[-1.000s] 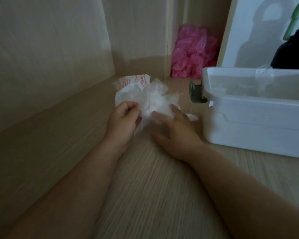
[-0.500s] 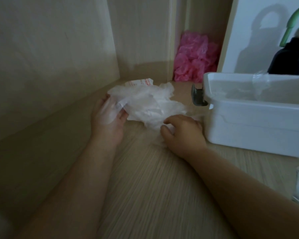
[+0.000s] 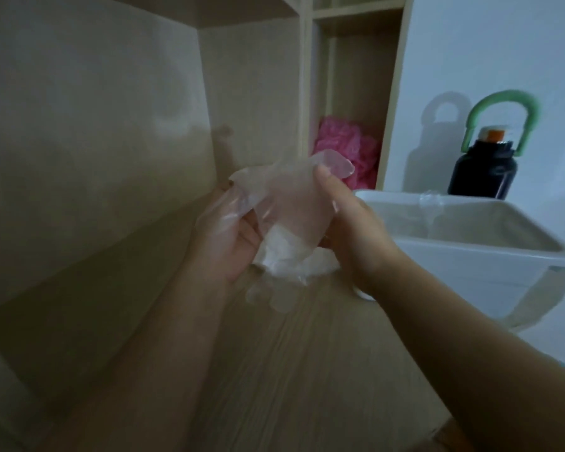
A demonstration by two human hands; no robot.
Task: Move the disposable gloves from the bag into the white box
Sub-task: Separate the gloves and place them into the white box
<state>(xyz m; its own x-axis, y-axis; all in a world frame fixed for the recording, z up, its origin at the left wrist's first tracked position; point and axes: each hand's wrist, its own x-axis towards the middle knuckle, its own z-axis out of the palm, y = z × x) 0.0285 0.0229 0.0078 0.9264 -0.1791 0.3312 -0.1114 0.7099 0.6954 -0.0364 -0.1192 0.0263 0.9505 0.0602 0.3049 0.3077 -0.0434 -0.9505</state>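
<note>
Both hands grip a blurred, see-through bunch of disposable gloves above the wooden surface: left hand underneath, right hand pinching its top. The white box stands just right, partly hidden by the right forearm; the bag cannot be made out.

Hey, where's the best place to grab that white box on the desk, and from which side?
Probably the white box by its rim, from above. It sits open-topped on the desk, and the near long rim faces the right hand, which is closest. The left hand and right hand both hold the clear gloves, so one must let go first.
</note>
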